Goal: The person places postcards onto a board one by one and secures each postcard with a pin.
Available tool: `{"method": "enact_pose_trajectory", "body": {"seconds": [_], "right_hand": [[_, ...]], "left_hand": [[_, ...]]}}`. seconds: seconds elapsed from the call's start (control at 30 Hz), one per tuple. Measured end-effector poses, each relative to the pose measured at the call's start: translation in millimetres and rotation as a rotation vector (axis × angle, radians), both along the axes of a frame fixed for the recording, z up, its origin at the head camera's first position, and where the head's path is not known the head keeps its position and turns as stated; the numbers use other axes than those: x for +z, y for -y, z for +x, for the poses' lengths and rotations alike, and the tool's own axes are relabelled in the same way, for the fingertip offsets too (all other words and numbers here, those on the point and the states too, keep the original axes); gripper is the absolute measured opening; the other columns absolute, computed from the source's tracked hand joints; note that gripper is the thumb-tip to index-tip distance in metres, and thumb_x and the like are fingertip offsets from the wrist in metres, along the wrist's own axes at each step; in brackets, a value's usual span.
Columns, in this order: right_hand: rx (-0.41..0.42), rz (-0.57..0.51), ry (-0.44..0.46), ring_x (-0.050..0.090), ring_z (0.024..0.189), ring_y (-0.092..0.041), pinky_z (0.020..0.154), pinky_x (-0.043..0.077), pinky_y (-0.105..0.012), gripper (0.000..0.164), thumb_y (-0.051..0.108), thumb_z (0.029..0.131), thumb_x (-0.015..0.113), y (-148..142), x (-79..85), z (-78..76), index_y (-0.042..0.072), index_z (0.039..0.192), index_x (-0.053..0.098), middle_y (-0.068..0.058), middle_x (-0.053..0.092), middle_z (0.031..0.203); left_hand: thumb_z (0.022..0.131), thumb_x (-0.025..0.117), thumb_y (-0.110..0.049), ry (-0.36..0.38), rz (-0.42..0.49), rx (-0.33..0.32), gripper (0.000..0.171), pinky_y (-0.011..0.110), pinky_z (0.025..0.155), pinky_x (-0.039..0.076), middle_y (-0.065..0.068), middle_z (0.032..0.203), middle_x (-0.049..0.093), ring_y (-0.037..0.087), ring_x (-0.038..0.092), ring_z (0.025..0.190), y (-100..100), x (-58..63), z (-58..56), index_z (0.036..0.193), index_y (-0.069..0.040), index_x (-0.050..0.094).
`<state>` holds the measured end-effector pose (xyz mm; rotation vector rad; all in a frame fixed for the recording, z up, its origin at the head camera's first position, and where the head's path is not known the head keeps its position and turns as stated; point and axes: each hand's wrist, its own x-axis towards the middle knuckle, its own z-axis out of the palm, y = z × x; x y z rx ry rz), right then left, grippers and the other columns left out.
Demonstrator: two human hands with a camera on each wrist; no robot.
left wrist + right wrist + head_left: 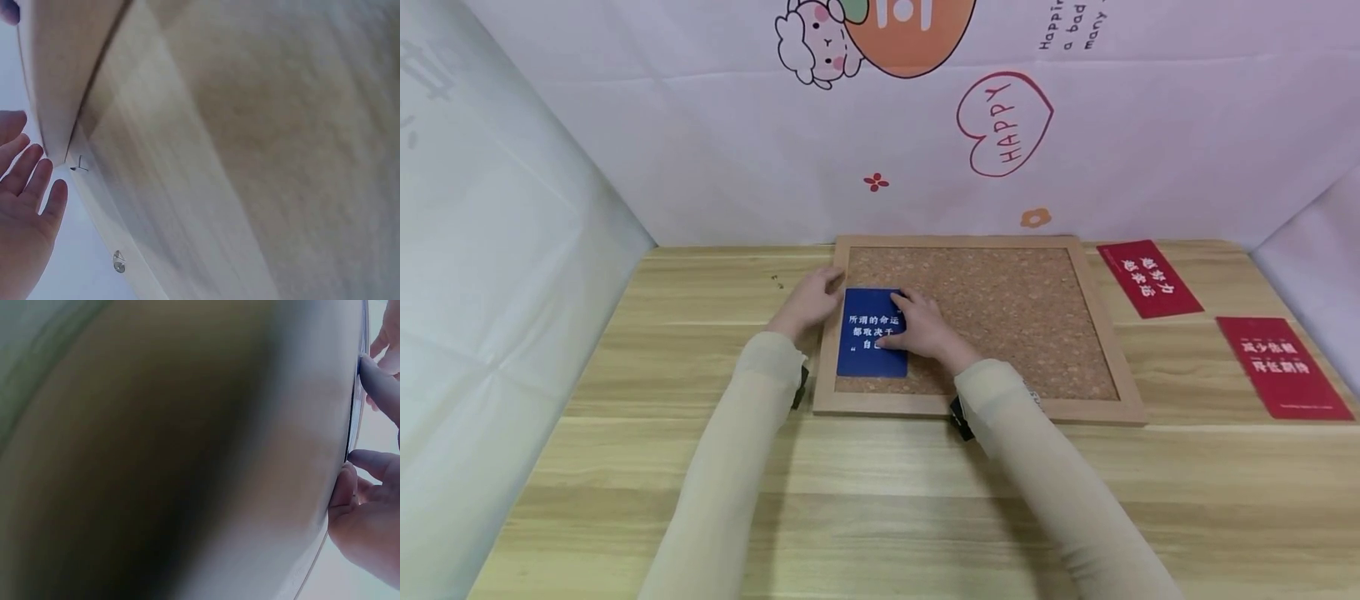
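A blue card (871, 358) with white lettering lies on the left part of a wood-framed cork board (1000, 317). My right hand (925, 329) rests at the card's right side, thumb and a finger spread apart on its face. In the right wrist view the right hand (369, 506) shows at the edge, its contact with the card partly hidden. My left hand (808, 304) is by the board's left frame, fingers near its upper part. The left wrist view shows the left hand (28, 212) with fingers extended and nothing held.
Two red cards with white lettering lie right of the board: one red card (1150, 279) by its upper corner, another red card (1285, 367) farther right. Small metal pins (119, 261) lie on the wooden table (865, 500) left of the board. White printed cloth (737, 167) hangs behind.
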<state>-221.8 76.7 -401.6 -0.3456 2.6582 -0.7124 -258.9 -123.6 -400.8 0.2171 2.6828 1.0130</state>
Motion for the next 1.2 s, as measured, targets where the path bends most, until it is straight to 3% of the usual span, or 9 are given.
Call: {"method": "enact_pose_trajectory", "body": {"seconds": [0.03,0.07,0.17,0.27,0.3,0.4,0.6,0.77,1.2], "right_hand": [[0.004,-0.003,0.003,0.011,0.146,-0.043,0.118,0.018,-0.056,0.087,0.037,0.085,0.070,-1,-0.1,-0.3,0.005,0.151,0.023,-0.016,0.013,0.160],[0.008,-0.007,0.006,0.010,0.146,-0.043,0.118,0.018,-0.057,0.087,0.038,0.086,0.069,-1,-0.2,-0.7,0.005,0.151,0.023,-0.016,0.013,0.160],[0.028,-0.023,0.016,0.009,0.147,-0.043,0.118,0.017,-0.057,0.082,0.038,0.089,0.065,-4,-1.9,-3.2,0.005,0.151,0.023,-0.017,0.012,0.160],[0.044,-0.056,0.045,0.005,0.147,-0.042,0.118,0.016,-0.057,0.078,0.035,0.091,0.061,-8,-3.0,-6.1,0.006,0.152,0.022,-0.016,0.009,0.161],[0.047,-0.068,0.056,0.004,0.148,-0.041,0.118,0.015,-0.057,0.077,0.034,0.092,0.061,-9,-3.2,-6.9,0.006,0.152,0.022,-0.016,0.008,0.161],[0.048,-0.103,0.092,0.000,0.148,-0.039,0.119,0.013,-0.056,0.081,0.032,0.089,0.065,-12,-2.4,-7.8,0.007,0.152,0.020,-0.014,0.005,0.162],[0.049,-0.115,0.093,0.002,0.148,-0.039,0.119,0.014,-0.054,0.087,0.027,0.085,0.071,-11,-2.2,-7.5,0.006,0.152,0.020,-0.014,0.005,0.161],[0.045,-0.095,0.073,0.004,0.148,-0.039,0.119,0.016,-0.053,0.087,0.027,0.085,0.071,-10,-1.8,-6.9,0.006,0.152,0.020,-0.015,0.006,0.161],[0.046,-0.076,0.083,0.003,0.148,-0.039,0.119,0.017,-0.054,0.088,0.027,0.086,0.071,-9,1.9,-5.6,0.007,0.153,0.018,-0.013,0.005,0.162]], "left_hand": [[0.098,0.042,-0.011,0.014,0.028,0.024,0.052,0.046,0.115,0.031,0.013,0.156,0.029,0.032,0.030,0.143,1,0.8,-0.5,0.149,-0.009,0.031],[0.099,0.041,-0.012,0.020,0.040,0.042,0.052,0.043,0.107,0.041,0.013,0.156,0.029,0.029,0.042,0.134,2,1.5,-1.7,0.149,-0.012,0.031],[0.099,0.038,-0.011,0.024,0.097,0.114,0.049,0.041,0.097,0.047,0.013,0.155,0.032,0.028,0.047,0.130,6,4.8,-4.3,0.148,-0.016,0.035],[0.097,0.034,-0.005,-0.009,0.147,0.161,0.049,0.042,0.104,0.043,0.014,0.152,0.037,0.028,0.047,0.130,12,7.7,-6.4,0.145,-0.013,0.040],[0.095,0.033,-0.002,-0.019,0.168,0.173,0.051,0.044,0.111,0.036,0.013,0.151,0.039,0.031,0.037,0.139,15,8.7,-6.3,0.144,-0.011,0.042],[0.090,0.032,0.005,-0.044,0.178,0.181,0.055,0.044,0.116,0.030,0.013,0.148,0.043,0.030,0.038,0.138,21,10.5,-6.4,0.142,-0.008,0.044],[0.095,0.035,0.000,-0.058,0.051,0.086,0.045,0.044,0.111,0.037,0.017,0.141,0.050,0.033,0.046,0.130,30,10.9,-5.0,0.139,-0.004,0.047],[0.096,0.045,-0.007,-0.002,-0.047,-0.021,0.040,0.044,0.105,0.043,0.019,0.135,0.054,0.033,0.052,0.123,33,9.2,-2.1,0.135,-0.001,0.050],[0.094,0.056,-0.010,-0.004,-0.091,-0.067,0.034,0.044,0.107,0.041,0.019,0.127,0.059,0.033,0.054,0.120,40,2.9,4.2,0.126,0.002,0.056]]}}
